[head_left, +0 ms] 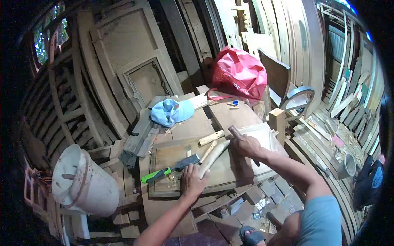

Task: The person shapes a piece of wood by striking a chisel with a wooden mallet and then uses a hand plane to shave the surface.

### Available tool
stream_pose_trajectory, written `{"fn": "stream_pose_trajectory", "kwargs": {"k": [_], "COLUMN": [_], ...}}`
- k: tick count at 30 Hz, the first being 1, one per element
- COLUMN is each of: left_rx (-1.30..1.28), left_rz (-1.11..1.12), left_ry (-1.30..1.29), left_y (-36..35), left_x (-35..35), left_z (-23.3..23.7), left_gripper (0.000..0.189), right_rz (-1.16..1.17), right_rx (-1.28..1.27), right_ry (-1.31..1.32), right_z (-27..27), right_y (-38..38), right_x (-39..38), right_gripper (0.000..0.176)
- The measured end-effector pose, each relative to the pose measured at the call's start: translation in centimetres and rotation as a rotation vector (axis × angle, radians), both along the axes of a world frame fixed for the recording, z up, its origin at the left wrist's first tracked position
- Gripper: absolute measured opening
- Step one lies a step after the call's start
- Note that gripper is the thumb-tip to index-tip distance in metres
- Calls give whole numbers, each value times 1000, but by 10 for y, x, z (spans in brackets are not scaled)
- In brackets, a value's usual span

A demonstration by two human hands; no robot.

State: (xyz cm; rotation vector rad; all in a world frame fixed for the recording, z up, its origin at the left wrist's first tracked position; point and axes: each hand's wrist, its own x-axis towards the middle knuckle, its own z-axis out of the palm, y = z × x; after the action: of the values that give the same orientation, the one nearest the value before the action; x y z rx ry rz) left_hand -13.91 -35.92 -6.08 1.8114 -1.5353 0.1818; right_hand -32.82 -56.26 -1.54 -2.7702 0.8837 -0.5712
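Observation:
My left hand (193,181) presses on the near end of a long pale wooden piece (214,156) that lies slanted on a framed wooden panel (164,153). My right hand (245,144) grips a dark tool handle (235,132) held against the far end of that piece. A second pale wooden stick (211,137) rests just beyond it. A chisel with a green handle (157,174) lies on the panel left of my left hand, with wood shavings (175,177) beside it.
A blue cap (171,111) sits at the bench's far side, a red plastic bag (238,74) behind it. A white bucket (84,182) stands at the left. Stacked doors, frames and planks surround the bench; a chair (283,88) is at the right.

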Motion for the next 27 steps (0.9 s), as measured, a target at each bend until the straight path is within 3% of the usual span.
{"fn": "stream_pose_trajectory", "kwargs": {"k": [1,4,8,10,12,14,18,20,21,24,27], "left_rx": [-2,-5,18,27,-151,-160,-127,1,136,98,115], "left_rz": [10,24,-5,-17,-62,-11,25,-9,-11,40,45], "left_ry": [7,-13,20,38,333,332,324,88,107,27,20], "left_y": [-1,-2,-1,-2,-7,-10,-5,-2,0,-8,-9], "left_x": [1,2,-1,-2,0,5,5,0,-3,7,8], "left_z": [-3,-4,3,3,-6,-18,-12,2,7,-29,-30], "left_gripper": [32,30,26,24,22,20,21,28,38,44,47], "right_rz": [-154,-161,53,30,277,299,304,314,245,132,55], "right_rx": [136,156,186,122,215,149,219,95,109,153,149], "right_ry": [113,106,26,170,37,295,286,272,273,305,241], "right_z": [4,12,-11,-7,-2,5,19,10,9,22,-8], "right_y": [0,6,12,32,51,72,86,75,68,40,-10], "right_x": [4,8,23,33,47,56,59,58,58,55,45], "right_gripper": [71,75,82,80,80,81,80,80,77,72,68]}}
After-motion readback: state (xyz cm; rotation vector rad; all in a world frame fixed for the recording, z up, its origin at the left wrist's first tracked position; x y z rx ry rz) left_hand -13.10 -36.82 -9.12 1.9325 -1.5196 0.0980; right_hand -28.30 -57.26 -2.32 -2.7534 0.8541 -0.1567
